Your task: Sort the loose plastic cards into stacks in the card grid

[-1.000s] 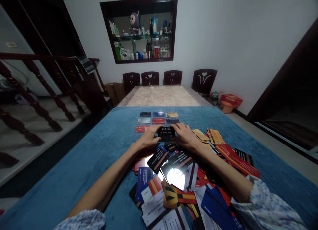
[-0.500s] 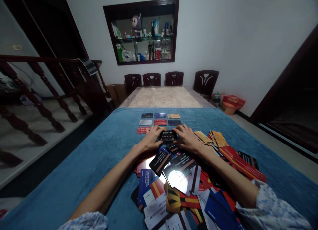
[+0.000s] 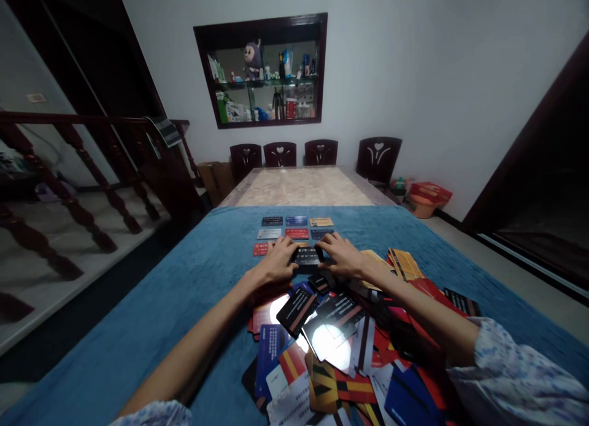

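Between my two hands is a black card [image 3: 308, 256] with pale lettering, its face turned toward me. My left hand [image 3: 278, 260] grips the card's left end with closed fingers. At the right end, my right hand [image 3: 341, 256] pinches it in the same way. Just beyond lie rows of laid-out cards, among them a red card [image 3: 297, 234], a white card [image 3: 269, 234] and a yellow card [image 3: 321, 222]. A red card [image 3: 260, 249] in the nearest row is partly covered by my left hand. Below my wrists spreads a loose heap of cards [image 3: 322, 346].
A blue cloth [image 3: 207, 278] covers the near part of the table. Its bare patterned top [image 3: 304, 186] shows farther off. Yellow cards [image 3: 405, 264] lie beside my right forearm. Dark chairs [image 3: 380, 159] stand at the far end, and a railing [image 3: 87, 199] runs along the left.
My hands have brought the black card slightly nearer the laid-out rows, and it is tilted a little differently. The view has tipped up slightly.
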Demonstrator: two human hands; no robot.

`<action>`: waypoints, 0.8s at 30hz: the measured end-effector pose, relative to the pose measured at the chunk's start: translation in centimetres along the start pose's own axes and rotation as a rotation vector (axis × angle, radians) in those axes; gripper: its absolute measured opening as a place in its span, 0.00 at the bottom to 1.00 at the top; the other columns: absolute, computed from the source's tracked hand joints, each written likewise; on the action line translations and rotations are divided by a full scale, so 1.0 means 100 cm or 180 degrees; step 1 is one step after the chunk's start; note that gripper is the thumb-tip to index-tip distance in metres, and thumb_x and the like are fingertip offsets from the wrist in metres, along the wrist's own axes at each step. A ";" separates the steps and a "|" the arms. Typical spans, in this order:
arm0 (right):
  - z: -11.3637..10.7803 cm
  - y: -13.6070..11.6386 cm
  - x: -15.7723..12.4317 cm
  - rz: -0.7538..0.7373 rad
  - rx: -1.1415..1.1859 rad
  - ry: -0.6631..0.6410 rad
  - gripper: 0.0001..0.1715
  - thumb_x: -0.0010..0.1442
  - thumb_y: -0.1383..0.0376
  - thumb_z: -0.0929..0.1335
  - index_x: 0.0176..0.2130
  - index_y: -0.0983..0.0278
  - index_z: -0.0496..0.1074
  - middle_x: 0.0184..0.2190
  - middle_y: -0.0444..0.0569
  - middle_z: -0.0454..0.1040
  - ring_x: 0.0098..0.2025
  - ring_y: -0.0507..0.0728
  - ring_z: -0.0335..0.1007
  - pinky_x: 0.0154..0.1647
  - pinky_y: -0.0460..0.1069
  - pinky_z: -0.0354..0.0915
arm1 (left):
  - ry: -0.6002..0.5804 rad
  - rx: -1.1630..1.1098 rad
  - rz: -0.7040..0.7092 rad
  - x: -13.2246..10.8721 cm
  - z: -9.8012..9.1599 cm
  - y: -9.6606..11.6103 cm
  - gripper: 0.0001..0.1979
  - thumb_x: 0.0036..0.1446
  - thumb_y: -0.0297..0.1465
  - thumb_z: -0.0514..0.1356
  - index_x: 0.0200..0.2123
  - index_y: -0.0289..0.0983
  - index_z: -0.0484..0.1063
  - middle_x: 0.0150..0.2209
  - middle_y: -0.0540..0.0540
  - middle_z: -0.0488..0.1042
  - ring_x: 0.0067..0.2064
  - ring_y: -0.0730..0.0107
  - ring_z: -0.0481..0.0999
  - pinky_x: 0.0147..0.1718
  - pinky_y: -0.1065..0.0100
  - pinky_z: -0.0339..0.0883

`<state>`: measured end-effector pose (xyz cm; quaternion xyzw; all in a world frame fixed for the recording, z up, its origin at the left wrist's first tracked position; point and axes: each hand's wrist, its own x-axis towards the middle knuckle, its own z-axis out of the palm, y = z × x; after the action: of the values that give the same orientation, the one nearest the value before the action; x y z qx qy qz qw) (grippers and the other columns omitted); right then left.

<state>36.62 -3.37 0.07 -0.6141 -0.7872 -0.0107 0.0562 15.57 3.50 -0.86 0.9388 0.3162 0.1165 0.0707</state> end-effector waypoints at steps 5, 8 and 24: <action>0.000 0.001 0.019 -0.0115 0.0021 0.0020 0.26 0.59 0.58 0.71 0.55 0.61 0.70 0.53 0.58 0.68 0.56 0.66 0.60 0.46 0.56 0.64 | -0.0016 0.0068 -0.0124 0.004 -0.009 -0.011 0.21 0.52 0.27 0.61 0.51 0.37 0.71 0.52 0.38 0.69 0.56 0.48 0.64 0.54 0.45 0.57; -0.002 -0.001 0.031 -0.0166 -0.0020 0.0017 0.26 0.59 0.58 0.71 0.55 0.62 0.71 0.54 0.59 0.68 0.56 0.67 0.60 0.47 0.57 0.63 | -0.0005 0.0045 -0.0161 0.006 -0.013 -0.020 0.21 0.52 0.27 0.62 0.51 0.38 0.71 0.52 0.39 0.69 0.56 0.48 0.64 0.55 0.45 0.56; -0.020 -0.016 0.103 -0.0179 -0.0278 -0.0075 0.24 0.60 0.55 0.69 0.52 0.63 0.73 0.54 0.59 0.68 0.56 0.68 0.60 0.47 0.56 0.65 | -0.0115 0.0496 -0.0528 0.033 -0.036 -0.077 0.24 0.55 0.28 0.60 0.56 0.39 0.69 0.57 0.38 0.68 0.58 0.47 0.63 0.54 0.46 0.58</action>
<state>32.75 6.03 3.20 -0.5937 -0.8035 -0.0394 0.0197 12.77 11.78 1.55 0.9140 0.3997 0.0683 0.0126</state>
